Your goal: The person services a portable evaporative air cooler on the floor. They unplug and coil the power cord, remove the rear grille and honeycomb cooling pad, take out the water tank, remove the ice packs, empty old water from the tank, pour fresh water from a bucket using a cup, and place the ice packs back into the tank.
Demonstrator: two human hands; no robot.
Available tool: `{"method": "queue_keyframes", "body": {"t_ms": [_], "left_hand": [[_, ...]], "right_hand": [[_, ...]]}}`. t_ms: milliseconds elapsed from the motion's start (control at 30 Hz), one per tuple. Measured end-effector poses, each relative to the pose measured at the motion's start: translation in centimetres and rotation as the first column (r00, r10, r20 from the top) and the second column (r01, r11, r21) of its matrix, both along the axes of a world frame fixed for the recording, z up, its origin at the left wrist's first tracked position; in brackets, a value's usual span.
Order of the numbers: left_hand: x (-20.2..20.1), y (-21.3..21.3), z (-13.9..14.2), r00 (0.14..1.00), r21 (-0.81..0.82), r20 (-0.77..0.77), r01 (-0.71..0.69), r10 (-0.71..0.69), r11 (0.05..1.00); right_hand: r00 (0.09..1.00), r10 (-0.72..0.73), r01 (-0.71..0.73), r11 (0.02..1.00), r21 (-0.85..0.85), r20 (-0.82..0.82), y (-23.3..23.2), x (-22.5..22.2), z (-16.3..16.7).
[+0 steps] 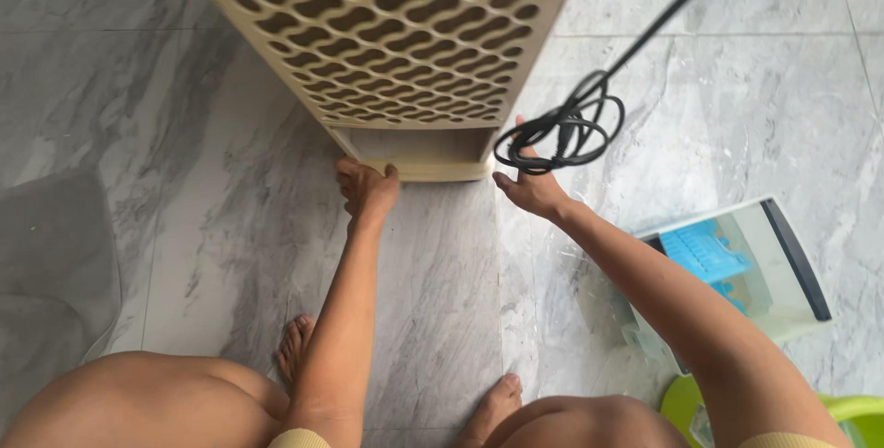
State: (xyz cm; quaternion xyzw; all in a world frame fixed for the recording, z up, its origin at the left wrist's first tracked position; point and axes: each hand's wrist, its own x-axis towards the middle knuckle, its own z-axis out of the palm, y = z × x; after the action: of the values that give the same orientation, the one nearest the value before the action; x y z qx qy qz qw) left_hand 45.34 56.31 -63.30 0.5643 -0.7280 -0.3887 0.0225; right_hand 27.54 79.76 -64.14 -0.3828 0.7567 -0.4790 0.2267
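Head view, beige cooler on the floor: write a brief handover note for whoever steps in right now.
Left hand: fingers on the bottom lip of the beige cooler, at its open lower slot.
Right hand: open, at the slot's right corner, beside the hanging coil of black cord; whether it touches is unclear.
Clear tank with a blue part inside lies on the marble floor to the right, out of the cooler.
Done: tank is out. Left: slot stands empty.
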Motion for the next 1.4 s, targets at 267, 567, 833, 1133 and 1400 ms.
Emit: {"method": "queue_keyframes", "body": {"t_ms": [267, 567, 833, 1133, 1400], "left_hand": [[-1.0, -6.0, 1.8, 0.789, -0.342, -0.603, -0.128, -0.113, 0.931], [0.3, -5.3, 0.8, 0.788, -0.293, -0.613, -0.15, -0.065, 0.944], [-0.4, -6.1, -1.1, 0.827, -0.331, -0.562, -0.248, 0.021, 0.91], [-3.5, -10.5, 1.6, 0.794, -0.382, -0.605, -0.36, 0.064, 0.851], [-6.3, -11.1, 5.5, 0.774, -0.275, -0.599, -0.439, 0.205, 0.855]], "right_hand": [[0.93, -0.25, 0.269, 0.962, 0.036, -0.269, -6.5, -2.3, 0.8], [0.928, -0.258, 0.278, 0.96, 0.04, -0.268, -6.5, -3.1, -1.1], [0.892, -0.178, 0.137, 0.982, -0.126, -0.416, -9.0, -4.8, -0.7], [0.937, -0.143, 0.15, 0.989, 0.0, -0.32, -14.9, -6.5, 1.8], [0.924, -0.127, 0.184, 0.974, 0.129, -0.36, -17.6, -8.1, 4.4]]}}
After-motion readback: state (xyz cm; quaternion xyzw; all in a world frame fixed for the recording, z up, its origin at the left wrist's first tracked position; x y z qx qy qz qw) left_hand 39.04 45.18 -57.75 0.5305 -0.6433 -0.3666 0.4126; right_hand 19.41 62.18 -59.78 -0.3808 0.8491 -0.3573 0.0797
